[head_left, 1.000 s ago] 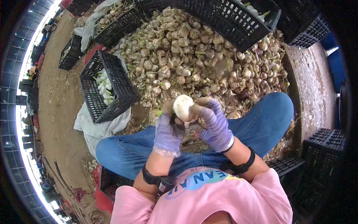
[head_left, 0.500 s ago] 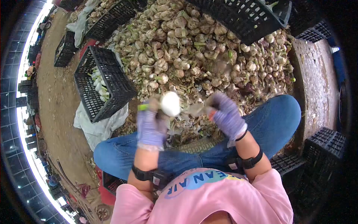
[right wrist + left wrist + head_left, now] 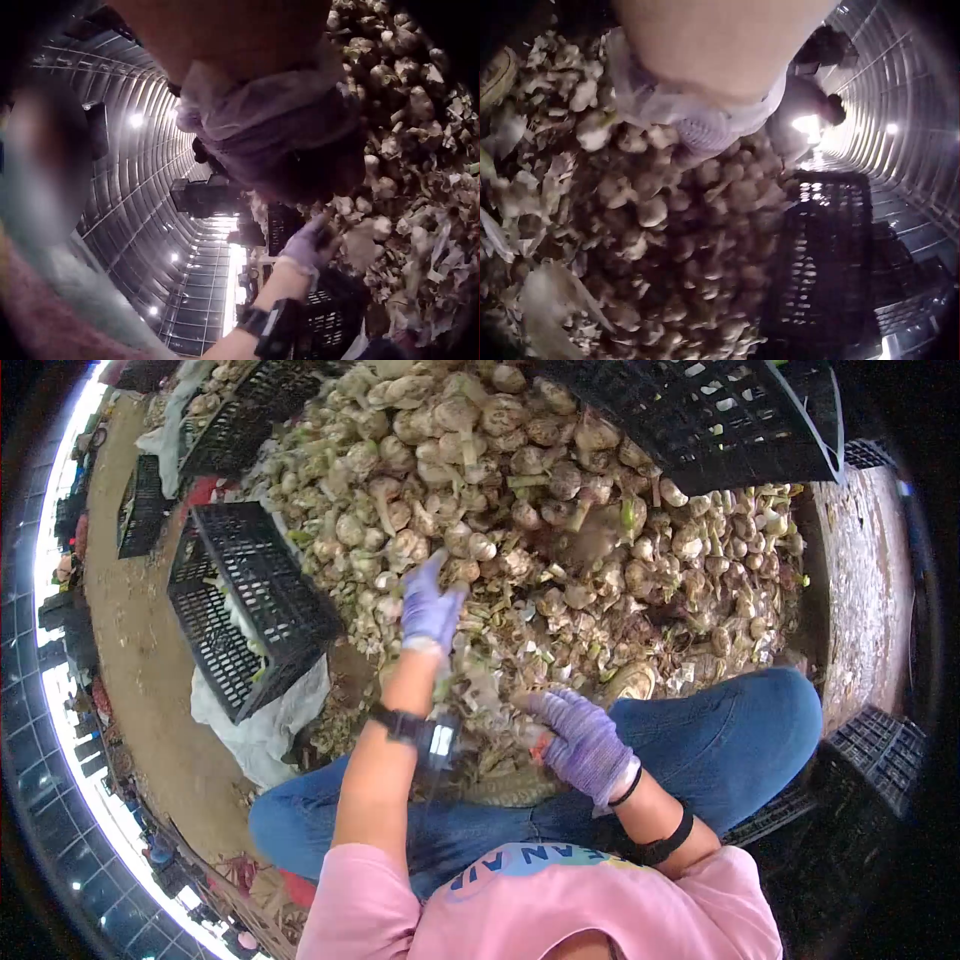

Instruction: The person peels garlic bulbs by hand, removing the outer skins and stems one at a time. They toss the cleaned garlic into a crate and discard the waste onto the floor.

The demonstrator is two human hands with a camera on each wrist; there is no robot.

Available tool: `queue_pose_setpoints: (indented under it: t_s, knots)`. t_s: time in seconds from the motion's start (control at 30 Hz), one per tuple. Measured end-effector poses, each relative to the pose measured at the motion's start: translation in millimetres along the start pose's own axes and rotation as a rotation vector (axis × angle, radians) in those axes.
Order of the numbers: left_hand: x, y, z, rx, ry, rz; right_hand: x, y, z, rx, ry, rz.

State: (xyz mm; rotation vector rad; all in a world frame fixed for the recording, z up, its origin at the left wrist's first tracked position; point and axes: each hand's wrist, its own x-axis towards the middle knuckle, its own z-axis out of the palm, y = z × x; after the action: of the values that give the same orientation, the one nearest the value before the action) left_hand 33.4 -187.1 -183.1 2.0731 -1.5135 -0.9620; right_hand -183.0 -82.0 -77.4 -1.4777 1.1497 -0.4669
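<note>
My gloved left hand (image 3: 432, 608) reaches out over the near side of a heap of garlic bulbs (image 3: 500, 455), its fingers spread and nothing seen in them. Lower and to the right, above the lap, my gloved right hand (image 3: 585, 745) has its fingers curled round a small knife; only an orange bit of the knife's handle (image 3: 540, 744) shows clearly, and its blade is blurred. In the right wrist view the right glove (image 3: 292, 150) is dark and hides its fingers. Loose garlic skins and cut stalks (image 3: 490, 695) lie below and between the hands.
To the left a tilted black crate (image 3: 290, 595) holds white cleaned garlic, with a white sack (image 3: 255, 715) under it. Another black crate (image 3: 720, 435) stands over the far right of the heap. My crossed legs in jeans (image 3: 710, 745) border the near side.
The white garlic bulb, earlier worked between both hands and then held in my left hand, is gone from it. That hand has moved forward onto the heap; the right has drawn lower.
</note>
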Motion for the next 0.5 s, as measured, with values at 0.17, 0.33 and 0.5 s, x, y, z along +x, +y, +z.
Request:
queue_pose_setpoints:
  t_s: [0.17, 0.33, 0.5]
  knots:
    - [47.8, 14.8, 56.0, 0.514, 0.003, 0.172, 8.7, 1.4, -7.3, 0.064, -0.021, 0.049]
    - [30.0, 30.4, 33.9, 0.299, -0.056, 0.111, 4.6, 5.5, -7.3, 0.205, 0.123, -0.029]
    - [-80.8, 80.9, -33.9, -0.828, -0.372, 0.029, -4.3, 24.6, 17.0, 0.578, 0.312, -0.010]
